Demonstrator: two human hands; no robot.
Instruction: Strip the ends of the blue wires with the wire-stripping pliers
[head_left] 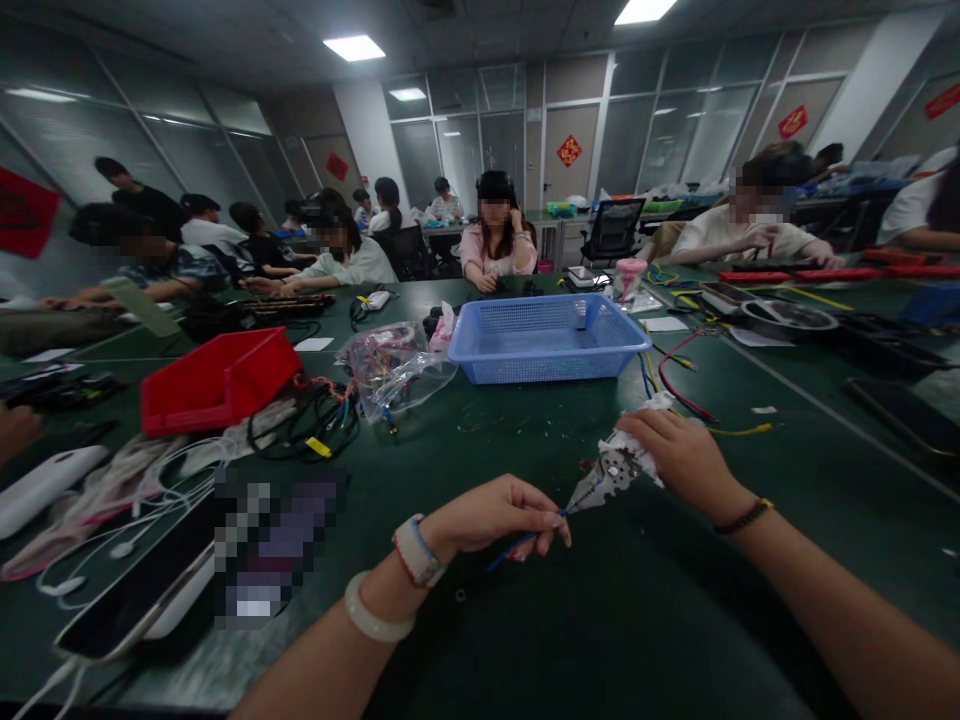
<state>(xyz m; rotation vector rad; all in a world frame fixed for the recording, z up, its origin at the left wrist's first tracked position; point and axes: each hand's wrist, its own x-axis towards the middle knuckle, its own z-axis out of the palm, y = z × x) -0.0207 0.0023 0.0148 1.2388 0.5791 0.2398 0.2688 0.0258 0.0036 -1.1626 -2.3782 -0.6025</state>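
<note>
A short blue insulated wire (517, 547) is pinched between thumb and fingertips of the left hand (491, 518), fingers closed on it, just above the dark green table (525, 440) at about 6 o'clock of the view. The right hand (679, 455) is closed around the white tissue-wrapped handles of a pair of flat metal wire strippers (604, 482), whose nose meets the wire end beside the left fingertips. Judged risks: the nose lies very near the left fingertips, so a pinch could follow from a hard squeeze; the tissue wrap may let the handles slip; a short wire held only by its end may pull free or be cut through if seated in the wrong notch. Counts: one blue wire in hand, one stripper, one blue perforated plastic basket (546, 340) at 12 o'clock, one red plastic bin (217, 385) at 10 o'clock, one clear plastic bag of coloured wires (394, 370) at 11 o'clock between them. Loose red and yellow leads at 1 o'clock cannot be counted reliably.
</note>
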